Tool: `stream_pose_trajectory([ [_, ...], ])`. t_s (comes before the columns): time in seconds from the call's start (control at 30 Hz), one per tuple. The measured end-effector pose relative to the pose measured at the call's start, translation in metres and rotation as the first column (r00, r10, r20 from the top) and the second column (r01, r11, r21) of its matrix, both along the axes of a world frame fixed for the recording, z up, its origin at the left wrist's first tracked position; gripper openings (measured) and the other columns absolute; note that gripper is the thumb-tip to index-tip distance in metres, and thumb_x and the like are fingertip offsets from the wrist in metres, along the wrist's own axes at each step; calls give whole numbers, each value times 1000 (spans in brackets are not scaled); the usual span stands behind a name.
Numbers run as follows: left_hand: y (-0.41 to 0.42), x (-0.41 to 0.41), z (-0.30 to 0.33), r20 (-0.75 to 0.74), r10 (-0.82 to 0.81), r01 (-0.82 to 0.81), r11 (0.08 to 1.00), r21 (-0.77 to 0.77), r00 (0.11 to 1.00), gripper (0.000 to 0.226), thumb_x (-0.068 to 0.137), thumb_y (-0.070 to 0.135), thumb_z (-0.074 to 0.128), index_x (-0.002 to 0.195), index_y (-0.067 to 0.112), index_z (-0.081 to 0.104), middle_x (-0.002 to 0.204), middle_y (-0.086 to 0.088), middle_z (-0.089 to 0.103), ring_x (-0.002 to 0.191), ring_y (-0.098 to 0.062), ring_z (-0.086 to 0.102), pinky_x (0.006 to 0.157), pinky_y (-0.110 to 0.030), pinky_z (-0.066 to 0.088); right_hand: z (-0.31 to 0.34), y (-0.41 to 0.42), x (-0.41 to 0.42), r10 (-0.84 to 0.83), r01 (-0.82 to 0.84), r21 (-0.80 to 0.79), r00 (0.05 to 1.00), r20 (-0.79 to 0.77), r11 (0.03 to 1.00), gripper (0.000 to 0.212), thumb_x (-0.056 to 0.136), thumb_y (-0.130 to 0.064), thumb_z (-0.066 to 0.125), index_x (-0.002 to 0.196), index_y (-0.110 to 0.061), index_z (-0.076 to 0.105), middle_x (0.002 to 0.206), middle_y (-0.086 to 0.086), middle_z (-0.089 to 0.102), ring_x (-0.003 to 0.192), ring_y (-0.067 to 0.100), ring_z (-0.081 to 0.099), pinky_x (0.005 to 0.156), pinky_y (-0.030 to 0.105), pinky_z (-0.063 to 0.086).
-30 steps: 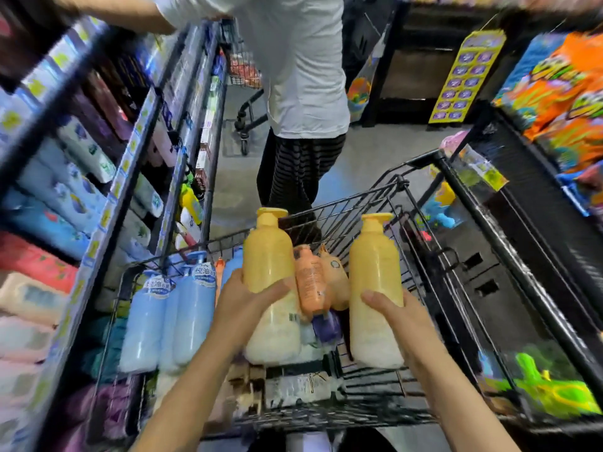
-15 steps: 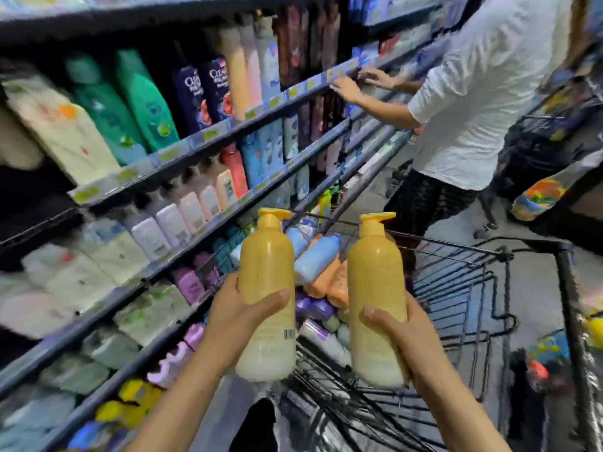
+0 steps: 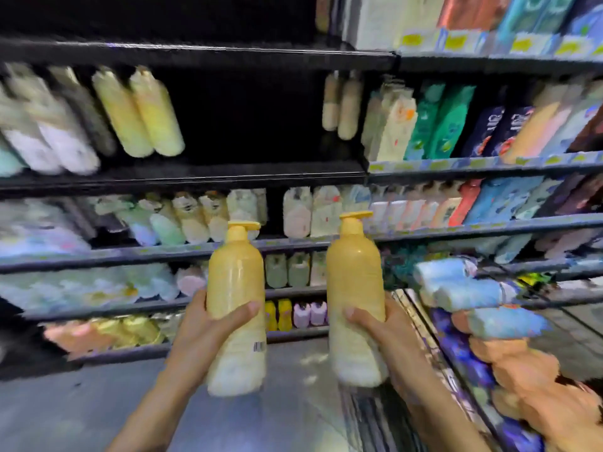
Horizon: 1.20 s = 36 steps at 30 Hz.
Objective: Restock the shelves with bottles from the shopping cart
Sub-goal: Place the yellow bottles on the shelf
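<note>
Two tall, smooth plastic pump bottles, amber-yellow above and fading to cream below, stand upright in the air before the shelves [image 3: 195,252]. The left hand [image 3: 208,324] wraps the left bottle [image 3: 236,288] at mid-body, thumb across its front; a small barcode sits low on its right side. The right hand [image 3: 375,324] clasps the right bottle [image 3: 354,285] the same way. Each grip is curled snugly round its bottle. Dark shelf boards carry blurred rows of bottles; two similar yellow ones lean at the upper shelf's left end [image 3: 140,112]. The cart's wire edge [image 3: 434,347] runs at lower right, holding pale blue, orange and purple bottles. Labels are too blurred to read.
</note>
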State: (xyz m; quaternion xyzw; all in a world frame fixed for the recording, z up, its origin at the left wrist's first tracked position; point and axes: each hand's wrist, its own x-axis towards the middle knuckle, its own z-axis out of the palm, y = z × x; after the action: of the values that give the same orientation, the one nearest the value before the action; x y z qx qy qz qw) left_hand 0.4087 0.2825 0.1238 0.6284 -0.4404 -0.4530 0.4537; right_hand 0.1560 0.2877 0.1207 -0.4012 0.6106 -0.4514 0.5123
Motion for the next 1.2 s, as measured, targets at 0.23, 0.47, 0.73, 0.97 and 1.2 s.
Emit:
stream_pose_trajectory([
  [0.23,24,142,16,23,209,-209,977,-37,978,67,43,41,89,100,24,58,84,5,71,65,-3,68,50,-16,47,12,-25,153,219,-218,-19,975,43,976,68,55,-34,79,118,-18,57,106,7,71,95,25,69,87,50,55],
  [0.47,2,237,20,61,213,-209,976,-68,975,55,59,31,90,103,18,58,78,4,71,64,6,65,48,-7,43,5,-36,260,255,-252,-48,964,76,966,75,41,-43,83,108,-19,61,98,4,74,89,20,71,84,44,57],
  [0.73,-74,266,32,84,85,-78,993,-88,993,56,60,37,88,102,36,51,93,11,68,75,1,66,57,-14,47,10,-97,290,232,-227,-63,967,105,972,65,56,-31,78,116,-16,59,100,7,74,91,26,71,85,51,56],
  [0.97,-184,273,49,57,86,-75,981,-180,995,55,56,40,83,102,32,54,91,10,68,75,6,65,60,-14,47,27,-218,316,302,-287,-173,951,65,942,76,55,-43,81,123,-18,56,110,8,70,99,25,69,90,54,53],
  [1.2,-286,284,61,63,142,-121,959,-256,988,59,58,35,87,106,33,53,96,10,68,85,-2,66,71,-21,53,38,-338,340,334,-303,-272,940,73,913,60,60,-36,80,114,-26,56,105,0,72,93,15,71,77,39,58],
])
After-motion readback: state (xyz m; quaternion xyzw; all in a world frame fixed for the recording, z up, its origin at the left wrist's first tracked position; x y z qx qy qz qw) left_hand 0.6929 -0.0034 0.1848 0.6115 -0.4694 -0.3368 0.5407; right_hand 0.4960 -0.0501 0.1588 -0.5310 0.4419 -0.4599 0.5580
